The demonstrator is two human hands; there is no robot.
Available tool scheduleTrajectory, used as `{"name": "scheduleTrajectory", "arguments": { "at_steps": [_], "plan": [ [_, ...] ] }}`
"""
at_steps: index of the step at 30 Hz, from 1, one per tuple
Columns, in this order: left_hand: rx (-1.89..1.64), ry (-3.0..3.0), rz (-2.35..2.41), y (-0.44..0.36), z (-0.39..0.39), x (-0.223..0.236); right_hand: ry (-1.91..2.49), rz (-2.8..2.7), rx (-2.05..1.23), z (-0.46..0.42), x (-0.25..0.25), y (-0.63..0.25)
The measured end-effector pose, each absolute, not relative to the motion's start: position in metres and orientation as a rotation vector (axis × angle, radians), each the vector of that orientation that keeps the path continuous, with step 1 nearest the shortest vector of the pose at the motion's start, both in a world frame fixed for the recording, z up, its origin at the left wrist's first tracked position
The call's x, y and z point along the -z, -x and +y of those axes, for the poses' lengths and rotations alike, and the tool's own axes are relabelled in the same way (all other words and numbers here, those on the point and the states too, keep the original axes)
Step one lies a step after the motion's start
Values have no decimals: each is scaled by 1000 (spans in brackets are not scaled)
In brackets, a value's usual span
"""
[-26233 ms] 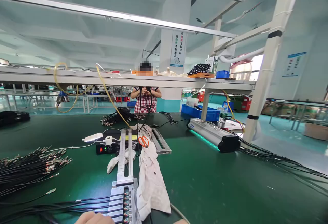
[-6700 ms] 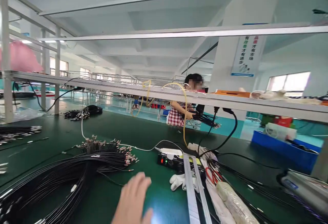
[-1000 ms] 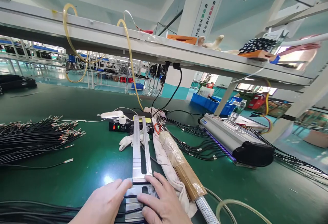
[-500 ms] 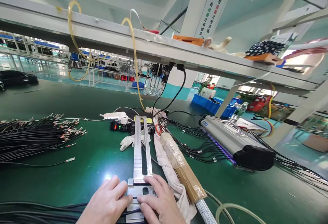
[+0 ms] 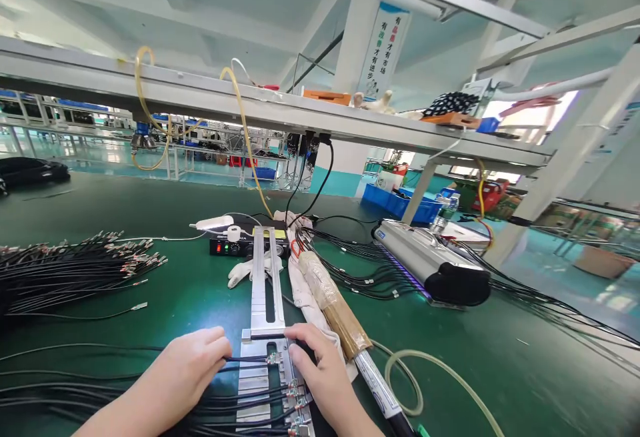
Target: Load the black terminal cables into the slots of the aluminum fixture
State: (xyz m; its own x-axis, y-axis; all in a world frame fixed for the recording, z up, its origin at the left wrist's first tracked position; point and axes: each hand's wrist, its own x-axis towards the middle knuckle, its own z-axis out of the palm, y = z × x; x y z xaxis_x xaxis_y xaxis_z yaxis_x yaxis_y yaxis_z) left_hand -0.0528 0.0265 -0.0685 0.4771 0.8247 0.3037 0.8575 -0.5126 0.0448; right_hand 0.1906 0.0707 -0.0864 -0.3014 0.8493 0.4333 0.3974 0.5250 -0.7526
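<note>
A long metal jig [image 5: 261,290] lies on the green table in front of me. Several black cables with metal ends [image 5: 280,393] lie side by side across its near block. My left hand [image 5: 187,367] pinches the topmost black cable [image 5: 247,359] just left of its metal tip [image 5: 273,358]. My right hand [image 5: 320,373] rests on the right side of the block, fingers curled down beside the cable tips; I cannot see anything in its grip.
A big bundle of black cables [image 5: 70,270] lies at the left. Behind the jig sit a black control box [image 5: 235,245] and white gloves [image 5: 240,271]. A wrapped tool [image 5: 340,317] with clear hose [image 5: 425,363] and a grey lamp unit [image 5: 430,260] lie right. A shelf [image 5: 280,113] runs overhead.
My view has tipped down and pulled back, showing more cables on the block. My left hand has shifted left and now pinches the top cable; my right hand has stayed on the block.
</note>
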Motion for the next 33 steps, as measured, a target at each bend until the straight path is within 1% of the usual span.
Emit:
{"name": "scheduleTrajectory", "arguments": {
  "at_steps": [13, 21, 33],
  "plan": [
    [433, 2501, -1294, 48, 31, 86, 995, -1932, -647, 73, 93, -191],
    [456, 2447, -1249, 42, 29, 80, 946, -2014, -592, 78, 99, -193],
    [507, 2387, -1200, 39, 33, 84, 886, -2168, -462, 80, 102, -195]
  ]
}}
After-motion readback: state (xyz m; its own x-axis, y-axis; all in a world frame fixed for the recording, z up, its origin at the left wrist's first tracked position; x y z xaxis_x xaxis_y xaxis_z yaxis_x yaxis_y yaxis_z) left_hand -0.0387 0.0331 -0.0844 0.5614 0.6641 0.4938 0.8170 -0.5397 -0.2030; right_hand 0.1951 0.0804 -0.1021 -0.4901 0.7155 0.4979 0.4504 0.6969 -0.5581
